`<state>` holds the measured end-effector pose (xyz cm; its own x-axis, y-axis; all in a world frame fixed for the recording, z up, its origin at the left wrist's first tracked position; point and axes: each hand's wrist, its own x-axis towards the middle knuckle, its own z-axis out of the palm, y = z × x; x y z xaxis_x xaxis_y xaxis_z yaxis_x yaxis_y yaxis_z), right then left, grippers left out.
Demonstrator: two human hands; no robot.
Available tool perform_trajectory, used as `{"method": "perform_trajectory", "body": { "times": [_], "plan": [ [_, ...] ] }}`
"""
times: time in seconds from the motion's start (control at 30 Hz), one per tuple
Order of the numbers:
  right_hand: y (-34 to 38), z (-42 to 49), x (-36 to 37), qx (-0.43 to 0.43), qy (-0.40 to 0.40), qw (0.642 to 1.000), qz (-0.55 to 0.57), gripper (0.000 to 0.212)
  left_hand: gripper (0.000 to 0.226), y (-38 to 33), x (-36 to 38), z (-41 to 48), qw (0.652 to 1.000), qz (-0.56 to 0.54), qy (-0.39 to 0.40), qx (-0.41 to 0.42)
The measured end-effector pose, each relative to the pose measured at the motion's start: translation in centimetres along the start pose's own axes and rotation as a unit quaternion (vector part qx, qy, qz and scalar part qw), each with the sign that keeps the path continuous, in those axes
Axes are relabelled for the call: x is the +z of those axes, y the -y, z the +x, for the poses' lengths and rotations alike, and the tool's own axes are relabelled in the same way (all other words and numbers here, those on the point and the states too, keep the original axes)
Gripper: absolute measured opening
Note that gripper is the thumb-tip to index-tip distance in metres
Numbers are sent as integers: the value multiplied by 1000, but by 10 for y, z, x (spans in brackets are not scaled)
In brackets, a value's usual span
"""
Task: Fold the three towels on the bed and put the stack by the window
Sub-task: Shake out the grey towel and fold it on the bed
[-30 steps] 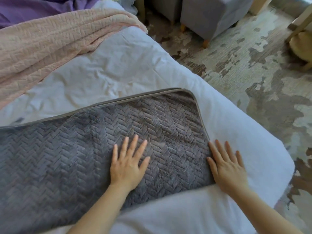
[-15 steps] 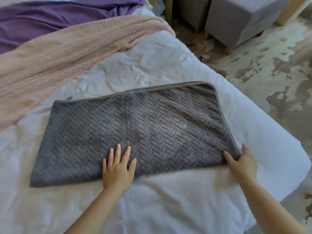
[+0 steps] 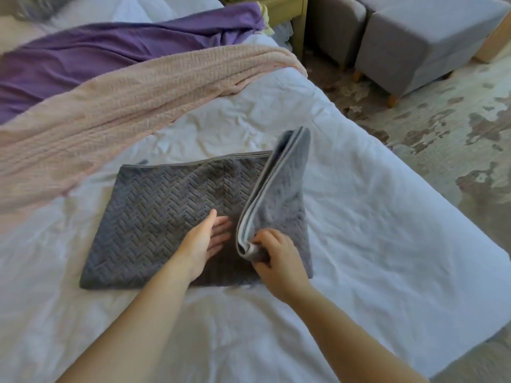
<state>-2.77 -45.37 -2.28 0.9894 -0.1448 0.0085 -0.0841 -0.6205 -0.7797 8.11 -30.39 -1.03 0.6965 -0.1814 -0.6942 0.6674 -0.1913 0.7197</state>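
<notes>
grey towel (image 3: 166, 217), right hand (image 3: 279, 258) apparently pinching edge

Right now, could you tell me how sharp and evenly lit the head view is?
Head view: the grey towel, left hand and right hand read fairly sharp; the pink towel smears toward the frame's left edge; the edge of the bed seems bowed by the wide lens; light is soft, no glare, shadow under the lifted flap.

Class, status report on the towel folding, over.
Left hand flat on grey towel. Right hand pinches its right end, lifted mid-fold. Pink towel, purple towel lie unfolded behind; nothing blocking.
</notes>
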Motion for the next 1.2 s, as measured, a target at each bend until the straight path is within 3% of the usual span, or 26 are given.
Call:
{"method": "perform_trajectory", "body": {
  "times": [0.1,0.17,0.37,0.53,0.6,0.73,0.87,1.07,1.2],
  "plan": [
    [-2,-5,31,-29,126,990,-61,41,59,9,-18,11,999,-2,18,-38],
    [-9,-8,36,-37,155,985,-70,49,64,13,-19,19,998,20,12,-50],
    [-37,-6,12,-3,41,984,-171,57,63,11,9,47,987,157,-11,23],
    [-44,-8,7,15,114,970,-216,65,47,-4,3,53,962,150,-56,221],
    [-42,-9,16,0,154,958,-241,65,38,2,-22,60,958,179,-85,206],
    [-38,-1,29,-3,154,955,-253,69,53,22,-57,73,960,246,-97,88],
    [-35,26,22,36,35,975,-216,62,53,5,-57,94,946,267,-129,132],
    [-44,80,17,104,58,976,-183,67,51,-48,-38,140,952,243,-124,141],
    [-45,107,21,91,58,977,-183,64,25,-69,-21,160,959,174,-128,184]
  ]
}}
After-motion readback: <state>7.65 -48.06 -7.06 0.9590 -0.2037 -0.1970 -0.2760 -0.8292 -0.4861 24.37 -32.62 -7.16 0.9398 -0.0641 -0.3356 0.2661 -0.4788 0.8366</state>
